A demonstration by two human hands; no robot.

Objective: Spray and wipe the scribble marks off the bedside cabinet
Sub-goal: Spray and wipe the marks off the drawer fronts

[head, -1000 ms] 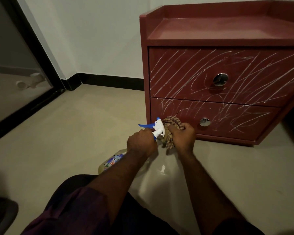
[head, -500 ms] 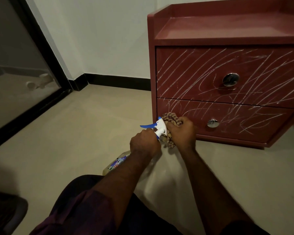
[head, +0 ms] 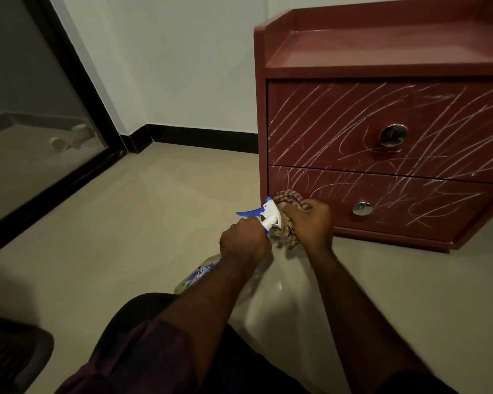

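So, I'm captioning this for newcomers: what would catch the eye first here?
White scribble marks slashed all over the front of the red bedside cabinet, at right. Then, centre frame before it, the left hand grips a blue-and-white spray bottle while the right hand holds a checked cloth by the lower drawer.

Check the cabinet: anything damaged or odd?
White scribble marks cross the top drawer and bottom drawer; none look wiped. The left hand grips the spray bottle, the right hand holds the cloth at the bottom drawer's left corner. No spill visible.
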